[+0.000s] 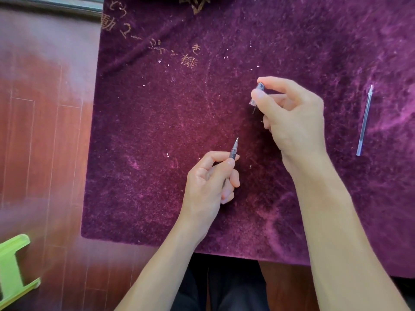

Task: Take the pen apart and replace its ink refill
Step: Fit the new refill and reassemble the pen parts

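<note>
The pen [234,148] is held in the closed left hand [211,178], its tip pointing toward one o'clock. The pen cap [258,93] is pinched in the right hand [292,117], up at one o'clock from the pen. A refill [364,121] is seen lying on the purple-covered desk [157,122], at three o'clock, well apart from both hands.

The single head-worn camera looked steeply down from above the person, close over a purple cloth [157,131], taking in both forearms, the wooden floor [45,131] at left and the lap at the bottom edge.
</note>
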Motion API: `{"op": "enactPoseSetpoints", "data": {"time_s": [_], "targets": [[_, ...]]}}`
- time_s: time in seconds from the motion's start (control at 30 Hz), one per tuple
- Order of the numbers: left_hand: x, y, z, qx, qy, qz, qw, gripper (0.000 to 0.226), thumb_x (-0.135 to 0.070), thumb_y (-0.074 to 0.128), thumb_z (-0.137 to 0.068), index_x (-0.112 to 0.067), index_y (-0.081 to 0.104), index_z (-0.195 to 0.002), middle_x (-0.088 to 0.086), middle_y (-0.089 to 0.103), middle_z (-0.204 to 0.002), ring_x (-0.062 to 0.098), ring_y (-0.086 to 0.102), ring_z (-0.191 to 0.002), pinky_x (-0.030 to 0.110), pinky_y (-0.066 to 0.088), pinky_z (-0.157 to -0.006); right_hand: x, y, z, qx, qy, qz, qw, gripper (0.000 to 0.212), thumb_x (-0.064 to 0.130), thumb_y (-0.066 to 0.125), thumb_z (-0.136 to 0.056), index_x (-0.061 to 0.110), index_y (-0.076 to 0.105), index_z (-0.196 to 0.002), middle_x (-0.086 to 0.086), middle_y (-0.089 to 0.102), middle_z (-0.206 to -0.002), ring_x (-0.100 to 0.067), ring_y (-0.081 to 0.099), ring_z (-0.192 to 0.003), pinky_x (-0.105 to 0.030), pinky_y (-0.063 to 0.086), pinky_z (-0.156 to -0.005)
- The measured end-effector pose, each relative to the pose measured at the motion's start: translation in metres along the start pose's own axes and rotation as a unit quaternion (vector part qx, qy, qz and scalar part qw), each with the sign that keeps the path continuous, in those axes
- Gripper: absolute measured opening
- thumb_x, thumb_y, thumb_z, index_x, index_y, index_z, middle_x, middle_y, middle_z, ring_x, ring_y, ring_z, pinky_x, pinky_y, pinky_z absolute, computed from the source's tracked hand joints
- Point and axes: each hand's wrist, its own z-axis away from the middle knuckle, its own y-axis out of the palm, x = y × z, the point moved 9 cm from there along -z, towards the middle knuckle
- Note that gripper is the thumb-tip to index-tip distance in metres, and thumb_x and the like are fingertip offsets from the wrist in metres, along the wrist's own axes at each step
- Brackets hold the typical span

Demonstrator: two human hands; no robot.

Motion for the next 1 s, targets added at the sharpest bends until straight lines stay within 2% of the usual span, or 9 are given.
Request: {"op": "enactPoseSetpoints", "data": {"time_s": [0.1, 0.27, 0.43, 0.63, 0.8, 1.0], "targets": [[0.0, 0.001, 0.0, 0.016, 0.0, -0.019, 1.0, 0.02, -0.014, 0.058, -0.097, -0.004, 0.068, -0.11, 0.012, 0.065, -0.071, 0.012, 0.044, -0.047, 0.026, 0.041, -0.048, -0.018, -0.012, 0.016, 0.007, 0.036, -0.067, 0.997, 0.018, 0.026, 0.078, -0.097, 0.025, 0.081, -0.114, 0.007, 0.082, -0.083, -0.005, 0.052, -0.053, -0.017, 0.045, -0.053], [-0.004, 0.01, 0.001, 0.071, 0.021, -0.075, 0.994, 0.02, -0.014, 0.057, -0.105, -0.009, 0.067, -0.121, 0.01, 0.073, -0.084, 0.016, 0.065, -0.06, 0.027, 0.055, -0.058, -0.041, -0.02, 0.039, 0.017, 0.058, -0.113, 0.992, 0.017, 0.025, 0.077, -0.1, 0.022, 0.081, -0.116, 0.0, 0.084, -0.095, -0.022, 0.058, -0.073, -0.019, 0.047, -0.056], [-0.005, 0.011, 0.001, 0.075, 0.034, -0.109, 0.991, 0.018, -0.013, 0.057, -0.105, -0.014, 0.067, -0.12, 0.008, 0.072, -0.08, 0.012, 0.06, -0.055, 0.022, 0.05, -0.051, -0.05, -0.02, 0.048, 0.014, 0.053, -0.119, 0.991, 0.016, 0.021, 0.077, -0.1, 0.022, 0.082, -0.115, -0.003, 0.084, -0.094, -0.023, 0.056, -0.068, -0.018, 0.046, -0.054], [-0.006, 0.012, 0.002, 0.079, 0.04, -0.127, 0.988, 0.017, -0.015, 0.057, -0.105, -0.018, 0.068, -0.118, 0.004, 0.067, -0.075, 0.005, 0.053, -0.051, 0.021, 0.044, -0.05, -0.047, -0.021, 0.049, 0.008, 0.04, -0.151, 0.988, 0.017, 0.014, 0.075, -0.1, 0.021, 0.082, -0.114, 0.0, 0.082, -0.087, -0.008, 0.046, -0.054, -0.018, 0.042, -0.049], [-0.006, 0.013, 0.002, 0.083, 0.039, -0.125, 0.988, 0.018, -0.016, 0.058, -0.105, -0.022, 0.07, -0.117, 0.005, 0.066, -0.074, 0.004, 0.051, -0.051, 0.02, 0.043, -0.049, -0.045, -0.02, 0.05, 0.013, 0.034, -0.136, 0.99, 0.018, 0.013, 0.075, -0.1, 0.019, 0.082, -0.115, -0.018, 0.079, -0.098, -0.009, 0.044, -0.055, -0.02, 0.04, -0.049], [-0.006, 0.012, 0.002, 0.083, 0.036, -0.12, 0.989, 0.018, -0.017, 0.058, -0.105, -0.021, 0.07, -0.118, 0.005, 0.066, -0.075, 0.005, 0.051, -0.052, 0.019, 0.042, -0.049, -0.045, -0.02, 0.052, 0.018, 0.01, -0.11, 0.994, 0.018, 0.016, 0.077, -0.099, 0.026, 0.083, -0.112, -0.022, 0.078, -0.099, -0.005, 0.048, -0.057, -0.018, 0.042, -0.051]]}}
